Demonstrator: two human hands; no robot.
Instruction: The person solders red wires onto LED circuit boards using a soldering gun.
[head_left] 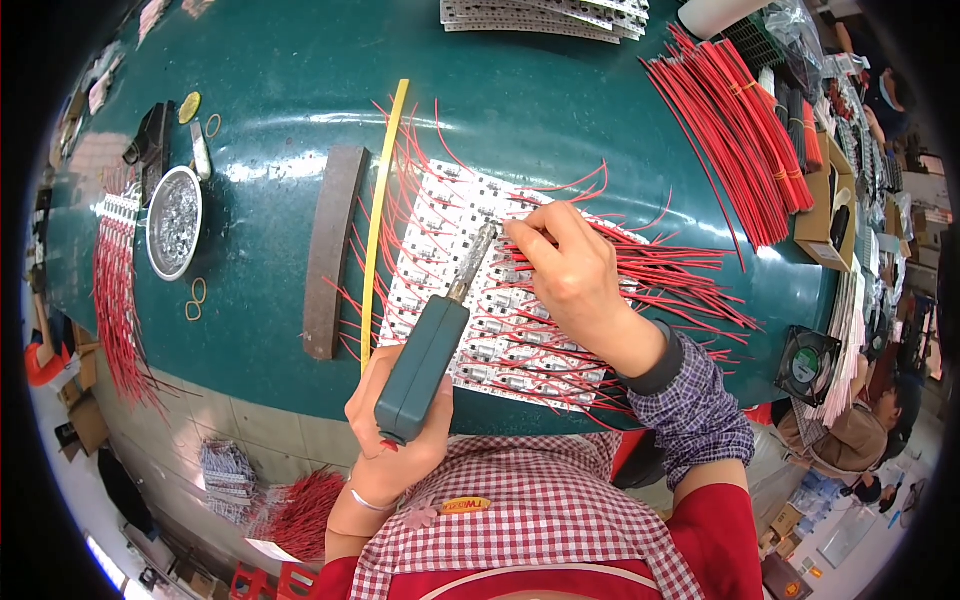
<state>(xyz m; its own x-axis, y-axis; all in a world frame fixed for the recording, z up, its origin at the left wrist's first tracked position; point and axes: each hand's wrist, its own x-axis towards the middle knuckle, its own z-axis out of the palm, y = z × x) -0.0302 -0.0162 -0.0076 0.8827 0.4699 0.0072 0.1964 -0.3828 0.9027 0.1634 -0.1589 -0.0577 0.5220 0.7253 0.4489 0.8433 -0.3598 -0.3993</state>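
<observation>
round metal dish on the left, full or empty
Full, or close to it: the round metal dish on the green table holds a heap of silvery bits up to near its rim.

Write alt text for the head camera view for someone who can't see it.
A left hand grips a green soldering iron while the right hand pinches a red wire against a white circuit board panel on a green table.

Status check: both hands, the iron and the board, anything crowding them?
Left hand grips soldering iron, tip on white circuit panel. Right hand pinches red wire at tip. Yellow strip, dark bar lie left, apart.
</observation>
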